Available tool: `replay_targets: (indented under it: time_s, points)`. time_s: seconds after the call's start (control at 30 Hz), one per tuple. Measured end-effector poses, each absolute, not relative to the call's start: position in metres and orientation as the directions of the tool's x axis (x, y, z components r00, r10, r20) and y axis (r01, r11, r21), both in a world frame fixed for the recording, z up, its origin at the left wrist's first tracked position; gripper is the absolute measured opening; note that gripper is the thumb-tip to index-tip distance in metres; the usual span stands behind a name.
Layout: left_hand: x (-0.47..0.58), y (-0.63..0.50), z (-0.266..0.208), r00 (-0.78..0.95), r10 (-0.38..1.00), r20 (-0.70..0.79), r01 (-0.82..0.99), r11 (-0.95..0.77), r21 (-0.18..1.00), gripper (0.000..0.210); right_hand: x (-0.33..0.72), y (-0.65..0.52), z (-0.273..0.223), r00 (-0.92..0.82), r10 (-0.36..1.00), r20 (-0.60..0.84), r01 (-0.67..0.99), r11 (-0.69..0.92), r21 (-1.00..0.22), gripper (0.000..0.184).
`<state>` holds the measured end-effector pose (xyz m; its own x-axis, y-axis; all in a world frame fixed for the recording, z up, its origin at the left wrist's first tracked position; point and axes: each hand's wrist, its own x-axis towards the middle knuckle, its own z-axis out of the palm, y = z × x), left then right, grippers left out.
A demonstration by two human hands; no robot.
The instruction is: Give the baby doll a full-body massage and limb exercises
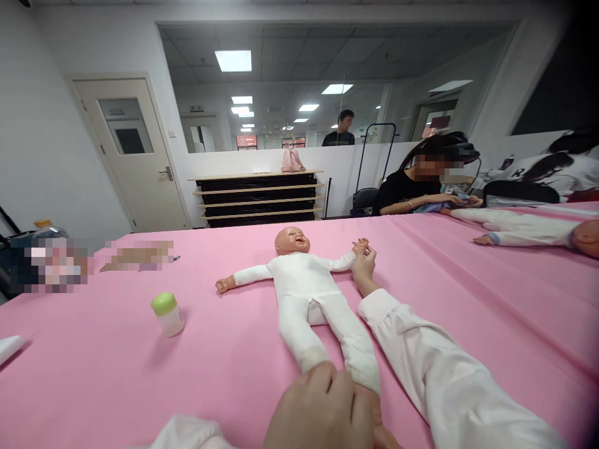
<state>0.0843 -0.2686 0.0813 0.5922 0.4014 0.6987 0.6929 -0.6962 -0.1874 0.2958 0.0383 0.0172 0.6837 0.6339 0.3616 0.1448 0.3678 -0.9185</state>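
A baby doll [306, 277] in a white bodysuit lies on its back on the pink tablecloth [224, 362], head away from me and arms spread. My right hand [365, 265] is closed around the doll's hand on the right side, the small fingers poking out above mine. Close to me, my left hand [322, 408] is closed over the lower part of the doll's left-hand leg as I see it; the foot beneath is hidden. Beside it, the doll's other bare foot partly shows. A small clear bottle with a green lid [168, 315] stands to the left of the doll.
At the far right, a co-worker [412, 181] handles cloth near a second doll [528, 227]. A blurred brown item [140, 254] lies at the table's far left, near a capped bottle [49, 229]. Shelves [259, 193] stand beyond the table.
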Motion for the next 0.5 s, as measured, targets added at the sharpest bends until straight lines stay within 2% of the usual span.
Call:
replay_targets:
  time_s: [0.1,0.23,0.37,0.43,0.5]
  points:
    - [0.078,-0.266,0.113,0.518,0.319,0.794,0.688,-0.706,-0.165,0.022,0.284,0.035,0.033,0.626,0.616,0.478,0.17,0.49,-0.855,0.041]
    - [0.078,-0.261,0.127,0.429,0.35,0.833,0.696,-0.716,-0.058,0.027,0.262,0.02,0.064,0.393,0.657,0.643,0.111,0.66,-0.743,0.045]
    - [0.078,-0.242,0.116,0.475,0.32,0.82,0.602,-0.798,-0.038,0.029,0.237,-0.003,0.081,0.027,0.718,0.696,0.085,0.692,-0.717,0.039]
    - [0.078,-0.225,0.103,0.544,0.254,0.8,0.538,-0.837,-0.101,0.029,0.226,-0.013,0.081,-0.199,0.727,0.657,0.141,0.685,-0.715,0.034]
    - [0.077,-0.207,0.088,0.633,0.208,0.746,0.477,-0.863,-0.164,0.029,0.217,-0.019,0.079,-0.443,0.667,0.6,0.202,0.726,-0.658,0.027]
